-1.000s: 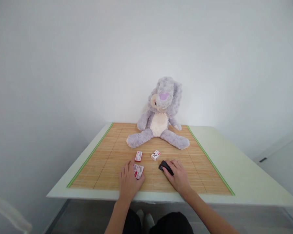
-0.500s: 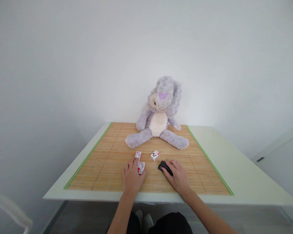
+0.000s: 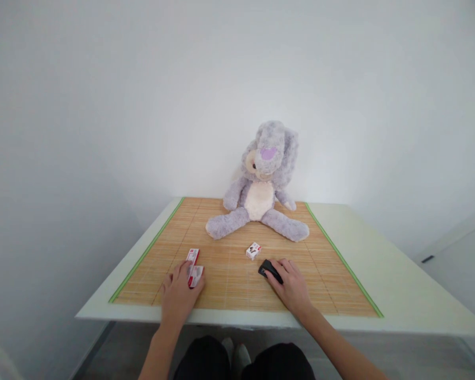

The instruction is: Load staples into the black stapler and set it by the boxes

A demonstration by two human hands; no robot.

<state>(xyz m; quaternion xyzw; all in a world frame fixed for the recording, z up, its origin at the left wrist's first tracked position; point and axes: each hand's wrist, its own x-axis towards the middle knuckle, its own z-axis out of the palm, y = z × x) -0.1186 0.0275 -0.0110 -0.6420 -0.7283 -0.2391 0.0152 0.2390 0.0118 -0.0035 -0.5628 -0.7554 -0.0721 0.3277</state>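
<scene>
My left hand [image 3: 178, 294] lies on the bamboo mat [image 3: 221, 274] at the front left, its fingers curled round two small red-and-white boxes [image 3: 193, 268] stacked end to end. My right hand [image 3: 291, 287] rests at the front middle with its fingers over a small black object [image 3: 268, 269]. A third small white box with red marking [image 3: 253, 250] lies loose on the mat between the hands, a little further back.
A grey and cream plush rabbit [image 3: 263, 190] sits at the back of the mat against the white wall. The mat has green edges and covers a pale table [image 3: 380, 269]. My dark trousers show below the table's front edge.
My left hand has slid left along the mat, taking the two red-and-white boxes with it. My right hand has stayed on the black object.
</scene>
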